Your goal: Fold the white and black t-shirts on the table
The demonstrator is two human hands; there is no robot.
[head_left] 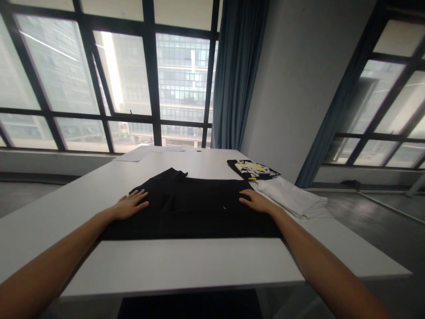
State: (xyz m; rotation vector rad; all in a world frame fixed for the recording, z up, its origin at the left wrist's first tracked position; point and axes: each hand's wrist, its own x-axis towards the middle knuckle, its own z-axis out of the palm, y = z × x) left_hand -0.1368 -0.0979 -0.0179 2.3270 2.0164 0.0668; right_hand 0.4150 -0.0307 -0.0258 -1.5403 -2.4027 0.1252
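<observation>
A black garment [195, 212] lies spread flat on the white table [186, 266], with a sleeve-like part sticking up at its far left. My left hand [130, 205] rests on the garment's left side, palm down and fingers spread. On its right side lies my right hand [255, 200], also flat, with the fingers apart. Neither hand grips the cloth. A tiny white mark shows on the fabric, left of my right hand.
Beyond my right hand are a folded white cloth [292, 196] and a black, white and yellow patterned cloth [254, 169]. White papers [134, 153] lie at the table's far left. Windows and a blue curtain [237, 75] stand behind.
</observation>
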